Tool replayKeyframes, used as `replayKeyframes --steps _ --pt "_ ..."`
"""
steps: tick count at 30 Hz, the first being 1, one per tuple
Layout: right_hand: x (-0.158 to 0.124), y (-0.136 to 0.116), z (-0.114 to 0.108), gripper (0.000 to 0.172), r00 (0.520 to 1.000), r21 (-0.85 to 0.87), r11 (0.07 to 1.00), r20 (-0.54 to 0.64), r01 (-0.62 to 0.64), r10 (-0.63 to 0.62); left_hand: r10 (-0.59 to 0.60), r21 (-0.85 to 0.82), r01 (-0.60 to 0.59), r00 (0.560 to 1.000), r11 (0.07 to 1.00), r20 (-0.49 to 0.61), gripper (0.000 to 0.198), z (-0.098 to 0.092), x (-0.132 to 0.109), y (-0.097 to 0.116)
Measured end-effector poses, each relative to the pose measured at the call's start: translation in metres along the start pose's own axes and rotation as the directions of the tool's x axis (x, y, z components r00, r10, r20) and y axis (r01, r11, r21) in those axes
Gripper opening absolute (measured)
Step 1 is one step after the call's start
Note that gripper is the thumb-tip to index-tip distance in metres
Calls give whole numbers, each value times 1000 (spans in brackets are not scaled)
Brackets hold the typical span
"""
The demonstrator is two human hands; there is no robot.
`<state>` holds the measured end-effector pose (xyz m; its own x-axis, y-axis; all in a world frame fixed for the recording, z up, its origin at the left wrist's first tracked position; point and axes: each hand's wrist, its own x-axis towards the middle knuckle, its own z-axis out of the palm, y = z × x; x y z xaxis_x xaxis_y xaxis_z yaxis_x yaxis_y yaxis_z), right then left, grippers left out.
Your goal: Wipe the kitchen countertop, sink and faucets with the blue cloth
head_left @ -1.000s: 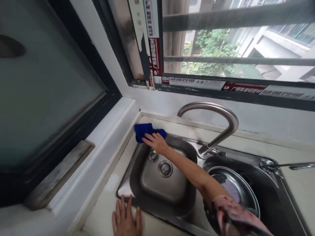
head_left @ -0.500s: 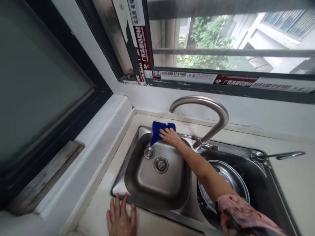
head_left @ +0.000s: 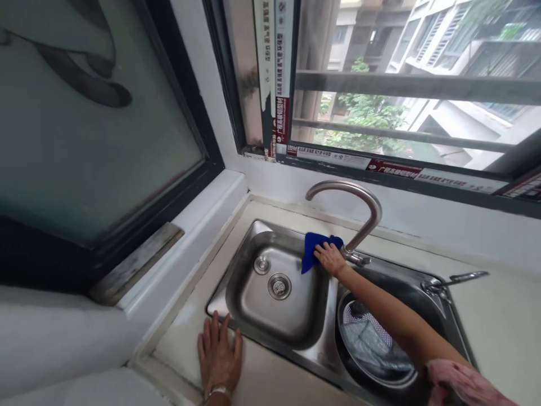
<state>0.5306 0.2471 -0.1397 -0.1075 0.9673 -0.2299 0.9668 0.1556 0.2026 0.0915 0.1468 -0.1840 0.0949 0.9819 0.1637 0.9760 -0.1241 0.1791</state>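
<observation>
A blue cloth (head_left: 311,249) lies over the back right corner of the left sink basin (head_left: 253,293), partly hanging down its inner wall. My right hand (head_left: 330,260) grips it from above, with the fingers on the cloth, close to the base of the faucet (head_left: 376,210). Flat on the counter by the basin's front left corner rests my left hand (head_left: 220,356), its fingers spread and its tips near the metal rim. Nothing is in that hand.
A metal colander (head_left: 344,332) with a clear plastic-looking item inside stands in the right basin, below my forearm. The faucet arches over the back rim. A smaller metal spout (head_left: 465,277) juts out at right. Windows border the counter behind and left.
My right hand has slid the blue cloth rightward along the back rim, from mid-basin to beside the faucet base. My left hand stays on the counter; the view has shifted.
</observation>
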Motion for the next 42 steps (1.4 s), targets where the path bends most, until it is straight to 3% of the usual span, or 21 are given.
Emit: replayKeyframes --steps 3,7,13,18,22,25,28,35,39,42 --pt "9 0 3 43 997 17 997 9 75 -75 12 11 -12 1000 1000 -11 51 0 -2 -1" --pt "47 -13 10 41 988 72 985 -22 157 -156 38 43 -37 999 998 -19 50 -1 -4 -1" --pt "132 -77 16 35 953 139 949 -151 284 -263 14 54 -16 999 998 41 48 -16 -3 7" --pt "199 -125 5 27 871 151 870 -242 469 -427 11 61 -16 996 998 94 46 -25 -3 9" --pt "217 -124 8 27 800 180 789 -273 588 -534 1 58 -8 994 998 110 46 -25 -3 5" --pt "207 -106 20 31 802 234 772 -272 591 -531 11 75 -19 994 997 106 47 -23 -4 1" --pt "184 -88 36 44 851 312 794 -244 522 -464 36 95 -43 997 995 73 46 -21 -4 -2" --pt "96 -65 72 57 982 499 849 -16 173 -191 0 72 -5 998 997 62 45 -20 0 3" --pt "48 -67 82 61 988 535 843 152 -51 -36 -11 49 8 998 999 62 47 -19 0 7" --pt "24 -83 81 63 975 568 808 221 -155 32 -8 9 7 998 1000 60 49 -19 -3 8"
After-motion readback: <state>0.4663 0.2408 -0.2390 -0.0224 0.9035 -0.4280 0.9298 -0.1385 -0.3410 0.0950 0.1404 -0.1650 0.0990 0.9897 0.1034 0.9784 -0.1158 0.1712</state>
